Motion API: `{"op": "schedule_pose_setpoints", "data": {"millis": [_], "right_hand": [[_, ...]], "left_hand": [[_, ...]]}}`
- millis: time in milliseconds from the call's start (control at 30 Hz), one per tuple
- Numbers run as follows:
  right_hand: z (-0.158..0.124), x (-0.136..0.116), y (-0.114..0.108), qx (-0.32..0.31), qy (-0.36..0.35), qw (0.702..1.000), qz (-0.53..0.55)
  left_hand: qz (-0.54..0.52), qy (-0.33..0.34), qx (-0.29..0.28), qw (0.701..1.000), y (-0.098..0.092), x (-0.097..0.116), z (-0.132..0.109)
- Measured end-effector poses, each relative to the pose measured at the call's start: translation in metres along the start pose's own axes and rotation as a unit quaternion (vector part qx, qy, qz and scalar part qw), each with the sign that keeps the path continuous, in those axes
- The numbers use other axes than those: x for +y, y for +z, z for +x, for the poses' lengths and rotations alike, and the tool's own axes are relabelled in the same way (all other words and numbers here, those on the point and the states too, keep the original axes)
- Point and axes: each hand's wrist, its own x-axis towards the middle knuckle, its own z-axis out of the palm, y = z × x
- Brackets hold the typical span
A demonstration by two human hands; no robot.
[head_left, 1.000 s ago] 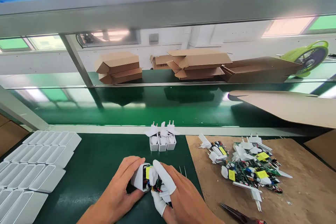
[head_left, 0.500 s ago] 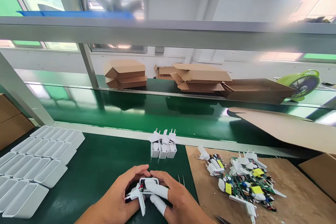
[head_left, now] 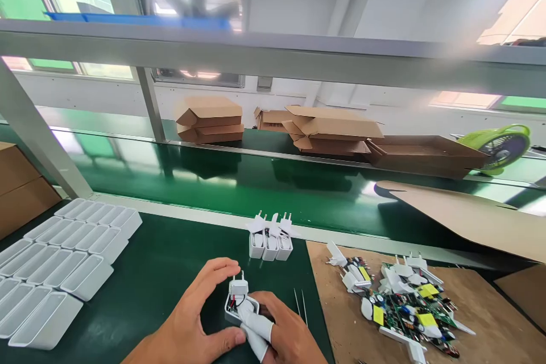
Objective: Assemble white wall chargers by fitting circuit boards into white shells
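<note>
A white charger housing (head_left: 231, 315) stands in front of me, with red and black wires and a white plug head (head_left: 239, 289) at its top, prongs pointing up. My right hand (head_left: 286, 327) grips the housing from the right; two of its fingers wear white finger covers and press on the open face. On the other side my left hand (head_left: 196, 313) is spread around the housing, thumb and fingers apart. Just right of my right hand lie thin metal tweezers (head_left: 301, 306). Beyond my hands stand several white housings (head_left: 271, 244) with plug heads in them.
Rows of white housings (head_left: 87, 278) lie at left. On a brown board (head_left: 482, 307) at right is a pile of circuit boards (head_left: 403, 307) with plug parts. Behind runs a green conveyor (head_left: 256, 182), with cardboard boxes (head_left: 335, 128) and a green fan (head_left: 497, 148) beyond.
The plug head has swung from hanging out at the lower left to sitting upright at the housing's top. My left hand has let go and spread its fingers.
</note>
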Motion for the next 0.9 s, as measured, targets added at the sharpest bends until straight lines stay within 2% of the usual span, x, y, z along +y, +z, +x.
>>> {"op": "schedule_pose_setpoints", "data": {"millis": [100, 233, 267, 333, 367, 400, 467, 533, 600, 667, 733, 900], "right_hand": [[-0.002, 0.002, 0.003, -0.002, 0.01, 1.0, 0.012], [-0.004, 0.003, 0.003, 0.001, 0.012, 0.999, 0.042], [-0.003, 0.002, 0.003, 0.005, 0.028, 0.997, 0.07], [0.0, -0.001, 0.003, 0.026, 0.106, 0.979, 0.172], [0.003, -0.003, 0.004, 0.038, 0.163, 0.955, 0.247], [0.005, -0.005, 0.004, 0.048, 0.224, 0.916, 0.33], [0.01, -0.01, 0.006, 0.068, 0.323, 0.803, 0.496], [0.014, -0.016, 0.006, 0.077, 0.365, 0.693, 0.617], [0.016, -0.021, 0.006, 0.079, 0.373, 0.621, 0.685], [0.017, -0.026, 0.004, 0.07, 0.371, 0.587, 0.716], [0.018, -0.03, 0.002, 0.066, 0.366, 0.574, 0.73], [0.021, -0.032, 0.0, 0.049, 0.355, 0.58, 0.732]], "left_hand": [[0.014, -0.025, -0.009, 1.0, 0.005, -0.003, -0.002], [-0.024, -0.053, -0.002, 0.998, 0.013, -0.008, -0.005], [-0.032, -0.054, 0.002, 0.998, 0.014, -0.009, -0.006], [-0.025, -0.052, 0.003, 0.998, 0.016, -0.01, -0.009], [-0.011, -0.045, 0.002, 0.999, 0.017, -0.01, -0.01], [0.007, -0.033, 0.006, 0.999, 0.018, -0.01, -0.011], [0.041, 0.003, 0.029, 0.999, 0.021, -0.008, -0.013], [0.051, 0.042, 0.065, 0.996, 0.026, -0.004, -0.014], [0.048, 0.066, 0.093, 0.992, 0.029, 0.001, -0.014], [0.051, 0.071, 0.108, 0.99, 0.031, 0.005, -0.013], [0.059, 0.073, 0.117, 0.989, 0.031, 0.008, -0.011], [0.055, 0.081, 0.122, 0.988, 0.029, 0.013, -0.01]]}}
